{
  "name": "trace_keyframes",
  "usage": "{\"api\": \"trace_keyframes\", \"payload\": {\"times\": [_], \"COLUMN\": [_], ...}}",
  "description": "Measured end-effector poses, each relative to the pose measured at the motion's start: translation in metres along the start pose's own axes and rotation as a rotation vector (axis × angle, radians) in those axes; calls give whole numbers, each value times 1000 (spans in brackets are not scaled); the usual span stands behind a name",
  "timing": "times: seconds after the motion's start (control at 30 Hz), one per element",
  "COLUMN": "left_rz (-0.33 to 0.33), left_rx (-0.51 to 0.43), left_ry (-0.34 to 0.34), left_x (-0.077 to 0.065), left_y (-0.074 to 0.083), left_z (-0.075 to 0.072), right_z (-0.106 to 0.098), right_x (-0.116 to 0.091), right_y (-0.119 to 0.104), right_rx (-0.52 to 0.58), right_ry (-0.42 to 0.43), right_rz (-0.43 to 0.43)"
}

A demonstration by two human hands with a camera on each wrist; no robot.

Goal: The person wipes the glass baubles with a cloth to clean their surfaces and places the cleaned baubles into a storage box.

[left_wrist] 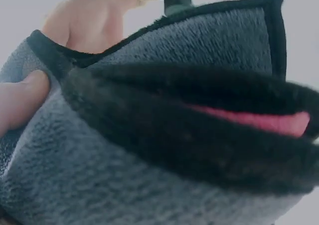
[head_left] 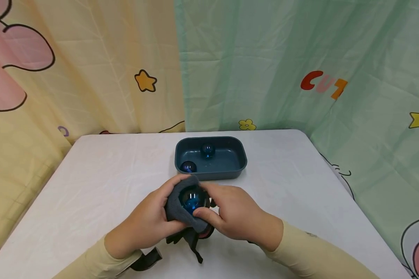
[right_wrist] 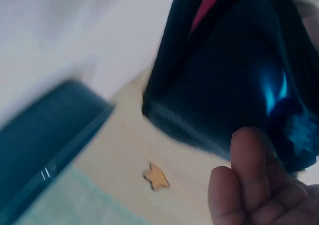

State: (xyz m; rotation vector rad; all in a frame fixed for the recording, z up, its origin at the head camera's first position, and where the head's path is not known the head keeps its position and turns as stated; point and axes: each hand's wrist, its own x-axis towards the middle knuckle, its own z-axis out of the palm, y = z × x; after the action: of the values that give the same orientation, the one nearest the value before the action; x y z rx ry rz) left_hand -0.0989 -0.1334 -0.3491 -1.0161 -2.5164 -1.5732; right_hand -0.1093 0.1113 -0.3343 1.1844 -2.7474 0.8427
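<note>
In the head view a shiny dark blue ball point(head_left: 192, 199) sits wrapped partly in a grey fleece cloth point(head_left: 176, 209). My left hand point(head_left: 144, 217) grips the cloth from the left, its fingers over the far edge and its thumb on the near side. On the other side my right hand point(head_left: 235, 213) holds the ball, with the thumb against its near right surface. Black edging and a pink strip of the cloth point(left_wrist: 239, 117) show in the left wrist view. Right-hand fingertips point(right_wrist: 247, 147) lie by the cloth and the glossy ball point(right_wrist: 296, 130) in the right wrist view.
Just beyond the hands stands a dark blue-green rectangular tray point(head_left: 227, 174). Inside it lie two similar balls, one ball point(head_left: 188, 167) at the near left corner and another ball point(head_left: 207, 150) near the back. Patterned curtains point(head_left: 248, 66) rise behind the white table point(head_left: 108, 174).
</note>
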Motion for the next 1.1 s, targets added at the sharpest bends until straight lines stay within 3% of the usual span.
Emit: {"api": "trace_keyframes", "payload": {"times": [0.2,0.33,0.47,0.57,0.7,0.83,0.97,1.1], "left_rz": [-1,-7,5,6,-3,1,10,7], "left_rx": [-8,-24,-58,-50,14,54,17,-1], "left_ry": [38,30,2,-13,-17,-5,1,21], "left_x": [-2,-1,0,2,2,2,1,1], "left_y": [-1,0,2,3,4,2,-2,-4], "left_z": [-3,-3,-2,-2,0,1,0,-2], "right_z": [-7,-6,-6,-4,0,2,-2,-7], "right_x": [-1,-1,-2,-4,-4,-3,-2,-1], "right_y": [0,2,1,2,4,5,4,4], "right_rx": [-233,-324,-298,-183,51,99,-58,-244], "right_ry": [93,164,150,83,-22,-79,-31,100], "right_rz": [-250,-318,-254,-148,5,76,-4,-233]}}
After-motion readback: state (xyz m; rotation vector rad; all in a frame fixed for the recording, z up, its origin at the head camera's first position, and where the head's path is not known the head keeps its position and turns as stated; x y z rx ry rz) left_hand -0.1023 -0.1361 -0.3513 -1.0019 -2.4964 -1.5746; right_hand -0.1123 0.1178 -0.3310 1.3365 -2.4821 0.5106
